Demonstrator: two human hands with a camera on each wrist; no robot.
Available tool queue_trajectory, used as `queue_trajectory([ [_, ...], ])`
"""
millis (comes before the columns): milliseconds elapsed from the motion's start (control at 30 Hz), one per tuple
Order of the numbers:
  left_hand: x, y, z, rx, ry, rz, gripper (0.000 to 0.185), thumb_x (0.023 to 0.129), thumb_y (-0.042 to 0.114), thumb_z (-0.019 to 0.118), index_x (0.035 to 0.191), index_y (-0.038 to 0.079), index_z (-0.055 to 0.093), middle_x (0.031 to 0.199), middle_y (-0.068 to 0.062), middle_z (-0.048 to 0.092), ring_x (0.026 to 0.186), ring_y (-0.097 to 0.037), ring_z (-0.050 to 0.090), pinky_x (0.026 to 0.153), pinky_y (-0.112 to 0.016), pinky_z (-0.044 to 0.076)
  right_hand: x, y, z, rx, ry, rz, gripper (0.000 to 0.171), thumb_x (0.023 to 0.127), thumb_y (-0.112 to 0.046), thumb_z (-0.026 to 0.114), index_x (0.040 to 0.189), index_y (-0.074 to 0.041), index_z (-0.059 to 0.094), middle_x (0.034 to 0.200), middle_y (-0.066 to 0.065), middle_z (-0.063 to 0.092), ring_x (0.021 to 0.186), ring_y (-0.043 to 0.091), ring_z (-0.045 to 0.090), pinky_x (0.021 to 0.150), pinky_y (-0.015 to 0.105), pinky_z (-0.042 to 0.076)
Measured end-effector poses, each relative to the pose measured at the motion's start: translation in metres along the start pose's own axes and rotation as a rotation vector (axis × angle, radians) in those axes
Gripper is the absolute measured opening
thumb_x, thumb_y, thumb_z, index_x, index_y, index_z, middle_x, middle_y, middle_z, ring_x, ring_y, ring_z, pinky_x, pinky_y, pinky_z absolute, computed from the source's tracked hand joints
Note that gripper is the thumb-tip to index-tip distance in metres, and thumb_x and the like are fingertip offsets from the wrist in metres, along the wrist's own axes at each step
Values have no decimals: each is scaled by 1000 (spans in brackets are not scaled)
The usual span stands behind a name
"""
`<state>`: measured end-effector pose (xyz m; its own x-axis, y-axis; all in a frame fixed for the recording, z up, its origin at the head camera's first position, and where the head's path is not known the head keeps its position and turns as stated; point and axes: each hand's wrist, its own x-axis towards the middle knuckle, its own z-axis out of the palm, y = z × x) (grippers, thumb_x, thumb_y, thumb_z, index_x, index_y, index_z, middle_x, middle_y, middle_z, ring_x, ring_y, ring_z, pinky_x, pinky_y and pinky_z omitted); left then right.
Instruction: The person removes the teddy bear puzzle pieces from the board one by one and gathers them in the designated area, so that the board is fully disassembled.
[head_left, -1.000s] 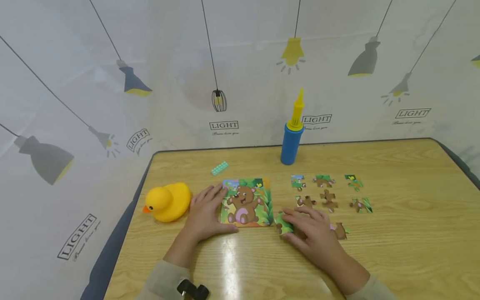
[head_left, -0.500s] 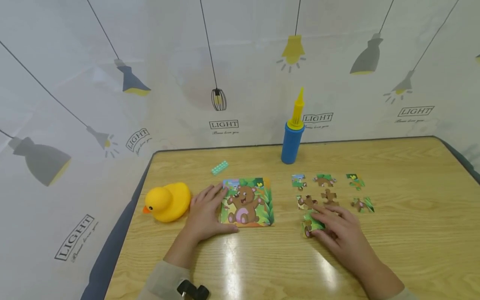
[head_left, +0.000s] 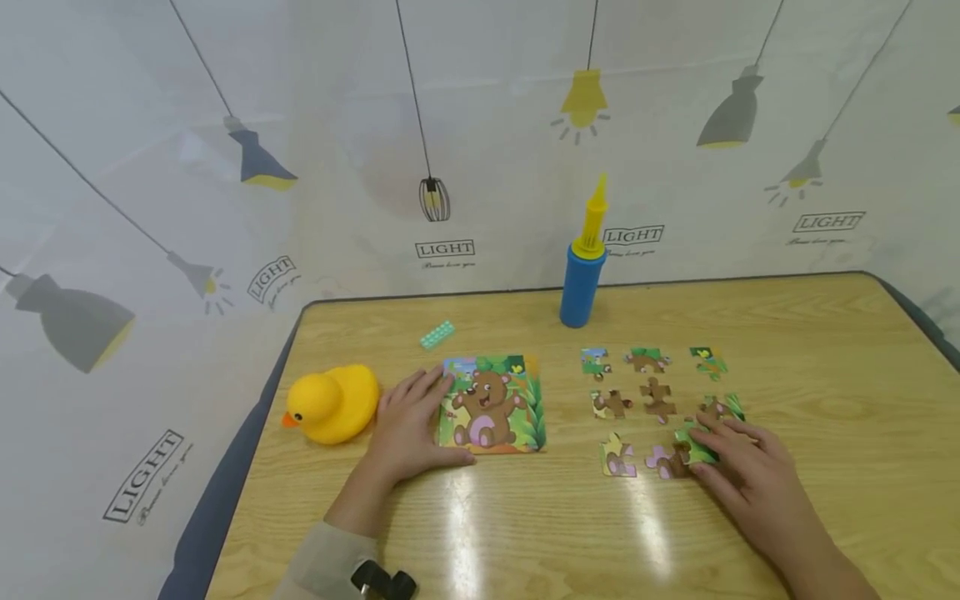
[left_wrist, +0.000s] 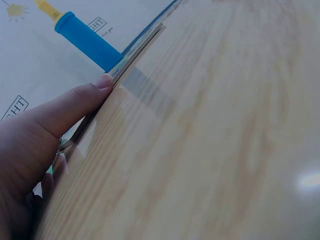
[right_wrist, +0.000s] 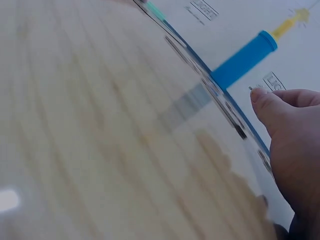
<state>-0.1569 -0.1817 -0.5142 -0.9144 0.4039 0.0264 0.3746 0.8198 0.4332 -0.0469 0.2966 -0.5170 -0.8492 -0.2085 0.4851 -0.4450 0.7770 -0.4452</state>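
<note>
While nine loose puzzle pieces [head_left: 657, 400] lie out, right grip [head_left: 738, 467] pinches one; left grip [head_left: 408, 425] lies spread on one puzzle board [head_left: 492, 404].

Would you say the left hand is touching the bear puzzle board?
Touching. In the head view the left hand lies flat with fingers and thumb on the left edge of the bear puzzle board; the left wrist view shows the thumb against that edge.
</note>
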Motion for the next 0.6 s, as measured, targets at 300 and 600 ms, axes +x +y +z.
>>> queue_trajectory([
  [300,-1,0,0,-5,10,-1,128,65,84,83,167,19,40,176,0,26,160,-33,21,123,-63,16,-18,18,-19,-29,-12,2,61,76,0,90,134,-11,75,150,11,63,129,24,49,116,17,18],
  [600,-1,2,-1,10,11,8,129,65,85,83,167,18,40,176,-2,26,160,-34,22,123,-64,18,-29,26,-29,-51,-24,34,65,73,4,91,134,-13,76,150,10,64,124,26,49,112,12,18],
])
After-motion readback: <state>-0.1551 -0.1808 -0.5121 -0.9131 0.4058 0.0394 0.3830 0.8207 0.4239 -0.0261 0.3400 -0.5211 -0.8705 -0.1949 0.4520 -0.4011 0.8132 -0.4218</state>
